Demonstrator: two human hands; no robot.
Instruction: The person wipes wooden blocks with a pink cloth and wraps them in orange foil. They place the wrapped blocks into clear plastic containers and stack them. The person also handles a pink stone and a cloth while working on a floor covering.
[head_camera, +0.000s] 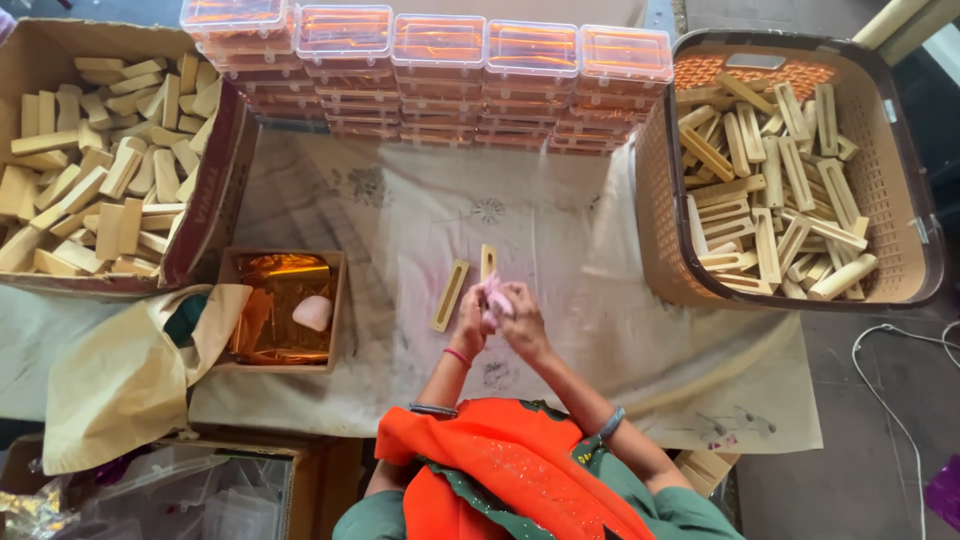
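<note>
A pink cloth (495, 297) is being gripped between both hands at centre frame — the left hand (470, 322) and the right hand (522, 318) are being held closed around it, with a wooden stick (488, 262) poking up at twelve o'clock from the fingers. A slotted wooden piece (449, 296) is lying just beside, at nine o'clock. Farther out, a small box (283, 308) is seen at nine, a basket (660, 200) at two, and stacked clear cases (440, 75) at twelve.

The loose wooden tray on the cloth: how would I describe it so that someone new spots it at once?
Start at the white cloth in the middle. Just left of the hands lies one slotted wooden tray, flat and alone. Its lookalikes sit heaped in the brown basket.
</note>
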